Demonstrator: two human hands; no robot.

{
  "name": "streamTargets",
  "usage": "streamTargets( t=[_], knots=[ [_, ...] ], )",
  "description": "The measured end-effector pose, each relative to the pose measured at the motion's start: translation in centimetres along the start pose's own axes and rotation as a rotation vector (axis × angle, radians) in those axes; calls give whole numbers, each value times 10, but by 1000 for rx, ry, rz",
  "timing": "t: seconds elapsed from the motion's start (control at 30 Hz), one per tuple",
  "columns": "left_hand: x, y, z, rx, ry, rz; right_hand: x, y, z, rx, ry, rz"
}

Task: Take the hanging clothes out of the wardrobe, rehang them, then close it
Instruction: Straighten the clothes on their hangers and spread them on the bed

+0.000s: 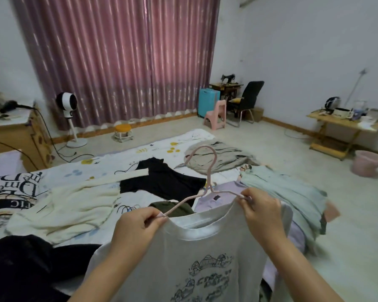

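One pink wire hanger, one white printed cotton T-shirt, two hands. Left hand pinches left shoulder of shirt with hanger arm; right hand pinches right shoulder. Shirt hangs between hands, above near edge of clothes-strewn bed.

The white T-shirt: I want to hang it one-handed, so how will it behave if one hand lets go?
The white T-shirt looks thin and floppy; it would probably sag. The pink hanger seems light and stiff. With the left hand and right hand pinching both shoulders, releasing one may let fabric slide.
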State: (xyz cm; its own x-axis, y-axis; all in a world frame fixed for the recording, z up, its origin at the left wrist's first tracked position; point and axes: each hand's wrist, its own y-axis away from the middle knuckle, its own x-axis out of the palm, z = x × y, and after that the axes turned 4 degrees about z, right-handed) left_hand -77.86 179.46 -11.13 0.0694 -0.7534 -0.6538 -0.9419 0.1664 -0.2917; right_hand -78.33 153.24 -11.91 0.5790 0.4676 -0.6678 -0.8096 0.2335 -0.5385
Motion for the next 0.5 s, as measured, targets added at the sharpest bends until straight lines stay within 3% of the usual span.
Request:
streamTargets(
  t=[0.27,0.5],
  knots=[
    [49,-1,-84,101,-5,-12,-69,0,-75,53,49,-53],
    [118,-4,-159,77,70,-9,-139,-15,-148,30,56,-82]
  ],
)
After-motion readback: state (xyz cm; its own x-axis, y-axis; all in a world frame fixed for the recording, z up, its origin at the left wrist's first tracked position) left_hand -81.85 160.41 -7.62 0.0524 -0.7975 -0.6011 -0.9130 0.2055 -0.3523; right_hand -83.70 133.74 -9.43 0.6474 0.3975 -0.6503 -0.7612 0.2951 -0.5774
